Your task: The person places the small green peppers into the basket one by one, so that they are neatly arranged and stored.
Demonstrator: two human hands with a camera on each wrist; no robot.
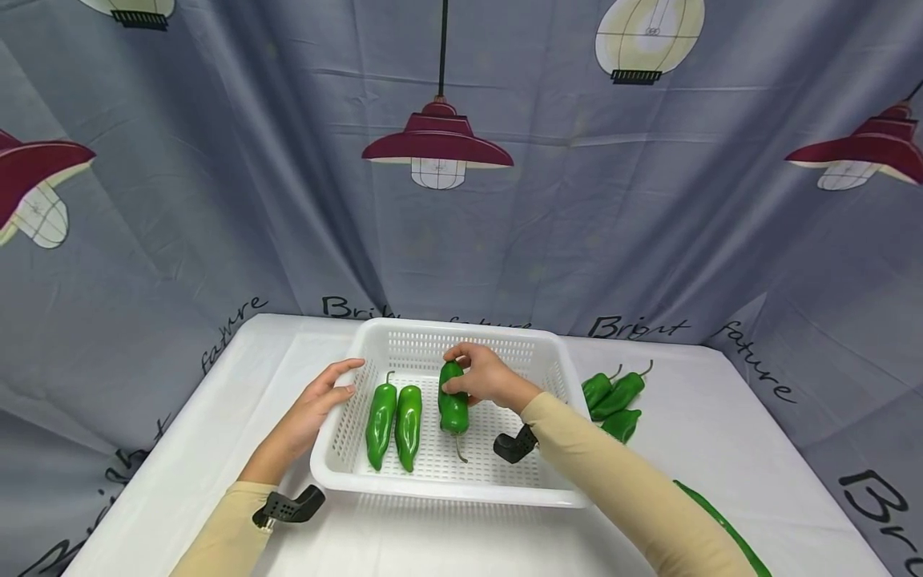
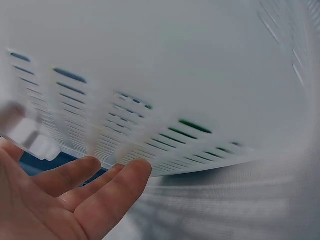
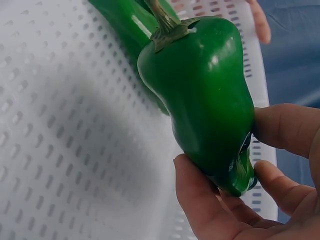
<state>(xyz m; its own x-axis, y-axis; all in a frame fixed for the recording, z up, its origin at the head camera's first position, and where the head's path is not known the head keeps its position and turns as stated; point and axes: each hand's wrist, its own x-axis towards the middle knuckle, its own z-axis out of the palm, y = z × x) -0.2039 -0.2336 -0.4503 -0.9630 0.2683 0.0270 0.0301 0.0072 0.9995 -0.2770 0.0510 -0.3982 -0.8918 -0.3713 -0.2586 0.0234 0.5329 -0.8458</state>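
Observation:
A white perforated plastic basket [image 1: 447, 485] stands on the table. Inside it, my right hand [image 1: 490, 377] pinches a green pepper [image 1: 453, 413] between thumb and fingers, its stem pointing toward me. The right wrist view shows this pepper up close, with fingertips around its narrow end. To its left, two more green peppers [image 1: 380, 425] lie side by side on the basket floor. My left hand [image 1: 306, 413] is at the basket's left rim, fingers extended; in the left wrist view, several fingers [image 2: 117, 195] lie loosely along the outside of the slotted wall.
Right of the basket, several green peppers [image 1: 620, 397] lie bunched on the white-covered table [image 1: 735, 449]. A long green item [image 1: 721, 521], partly hidden by my right sleeve, lies nearer the front. Behind the table hangs a grey-blue printed curtain [image 1: 548, 240].

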